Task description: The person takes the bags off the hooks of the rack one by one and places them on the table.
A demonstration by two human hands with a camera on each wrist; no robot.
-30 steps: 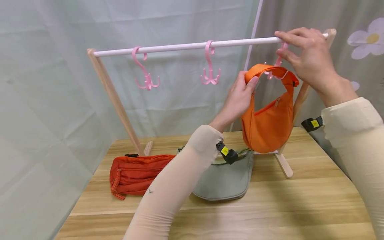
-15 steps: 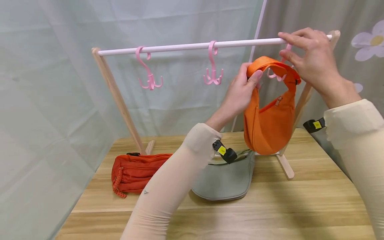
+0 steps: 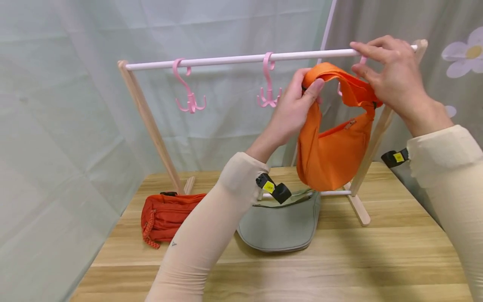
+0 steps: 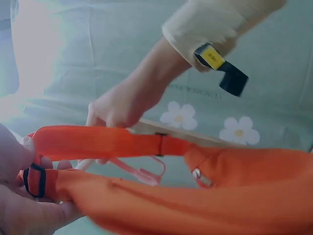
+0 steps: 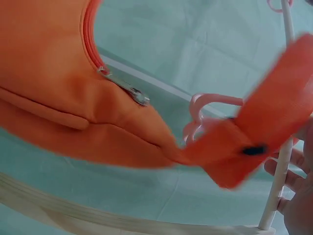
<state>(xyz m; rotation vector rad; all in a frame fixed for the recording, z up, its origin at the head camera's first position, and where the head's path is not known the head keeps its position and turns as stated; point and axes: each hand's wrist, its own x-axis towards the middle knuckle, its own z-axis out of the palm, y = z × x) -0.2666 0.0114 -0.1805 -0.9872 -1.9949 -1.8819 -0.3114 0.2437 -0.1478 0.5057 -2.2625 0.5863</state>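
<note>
My left hand [image 3: 288,111] grips the strap of an orange shoulder bag [image 3: 336,157], thumb in front, near a black buckle [image 4: 35,180] in the left wrist view. The bag hangs below the white rod [image 3: 226,60], its strap raised in a loop. At the rod's right end, my right hand [image 3: 396,73] pinches the top of a pink hook [image 3: 363,60] between thumb and fingers. The strap hides most of that hook in the head view; its lower prongs [image 5: 195,115] show beside the strap in the right wrist view. I cannot tell whether strap and hook touch.
Two more pink hooks, the left one [image 3: 191,102] and the middle one [image 3: 268,100], hang from the rod. A grey-green bag [image 3: 279,228] and a red bag [image 3: 170,216] lie on the wooden table [image 3: 302,272]. Wooden legs [image 3: 151,126] hold the rod up.
My left hand has moved up and slightly left with the orange bag's strap. The strap now covers more of the right pink hook. The right hand stays at the rod.
</note>
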